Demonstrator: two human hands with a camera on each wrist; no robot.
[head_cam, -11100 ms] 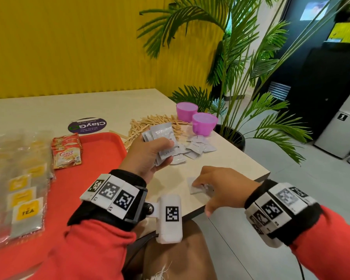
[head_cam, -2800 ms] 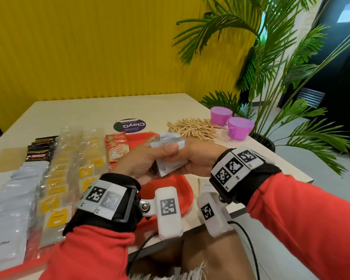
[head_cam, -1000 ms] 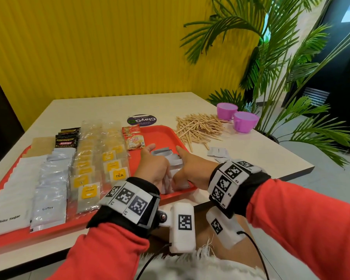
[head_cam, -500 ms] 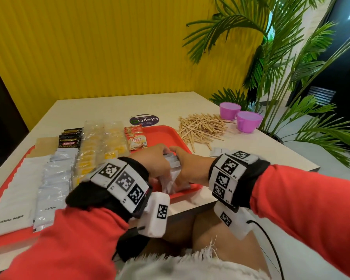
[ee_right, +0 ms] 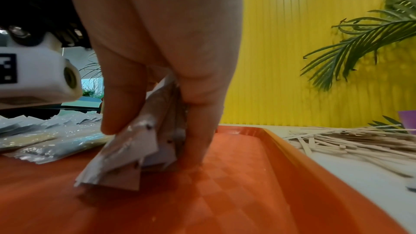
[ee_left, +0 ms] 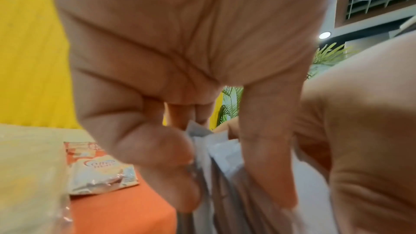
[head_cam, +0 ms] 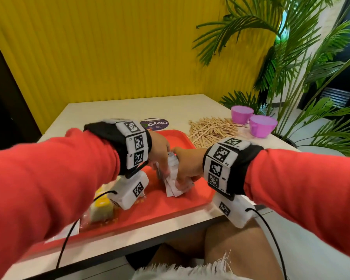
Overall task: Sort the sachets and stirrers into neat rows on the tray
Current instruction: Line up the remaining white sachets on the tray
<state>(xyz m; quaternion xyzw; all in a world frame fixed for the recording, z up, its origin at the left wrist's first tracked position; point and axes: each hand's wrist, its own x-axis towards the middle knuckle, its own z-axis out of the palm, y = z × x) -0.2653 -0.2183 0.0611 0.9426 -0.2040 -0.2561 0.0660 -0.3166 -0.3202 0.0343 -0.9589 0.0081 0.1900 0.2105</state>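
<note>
Gripping one stack of white sachets (head_cam: 175,185) on the red tray (head_cam: 170,207), left hand (head_cam: 160,152) and right hand (head_cam: 187,164) both with grip clamped on it, stirrers (head_cam: 212,129) heaped on counter (head_cam: 113,110), two purple cups (head_cam: 262,128), round sticker (head_cam: 154,124) reading "ClayG".

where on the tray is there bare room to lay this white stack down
Bare red tray floor lies in front of the white sachet stack, toward the near rim, and to its right, up to the right rim beside the stirrer pile. The left is crowded: clear tea packets and a creamer sachet. Both hands, left and right, grip the stack.
</note>
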